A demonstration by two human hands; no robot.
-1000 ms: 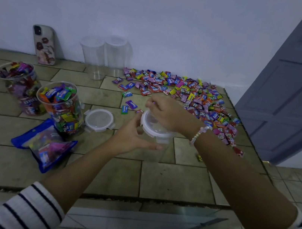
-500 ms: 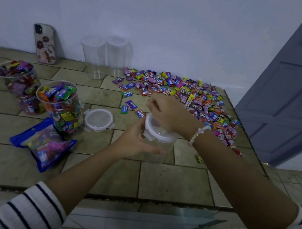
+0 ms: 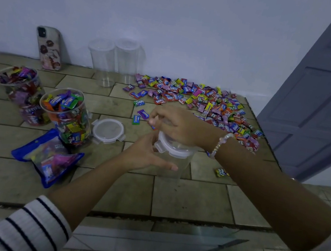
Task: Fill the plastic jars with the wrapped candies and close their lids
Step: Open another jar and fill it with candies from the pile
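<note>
An empty clear plastic jar [image 3: 175, 166] stands upright on the tiled table in the middle of the view. My left hand [image 3: 145, 154] grips its left side. A white-rimmed lid [image 3: 173, 149] sits on the jar's mouth, and my right hand [image 3: 179, 125] lies over it from above, fingers curled past its far edge. A wide pile of wrapped candies [image 3: 206, 101] spreads behind my right hand. Two open jars [image 3: 67, 117] [image 3: 21, 93] filled with candies stand at the left, with a loose lid [image 3: 108, 130] beside the nearer one.
Two empty lidded jars [image 3: 103, 62] [image 3: 127, 59] and a phone [image 3: 48, 47] stand against the back wall. Candy bags [image 3: 48, 157] lie at the front left. A stray candy [image 3: 221, 172] lies right of the held jar. A grey door [image 3: 325, 95] borders the table's right edge.
The jar has gone from tilted with its lid facing me to upright on the table. My right hand now lies flatter over the lid.
</note>
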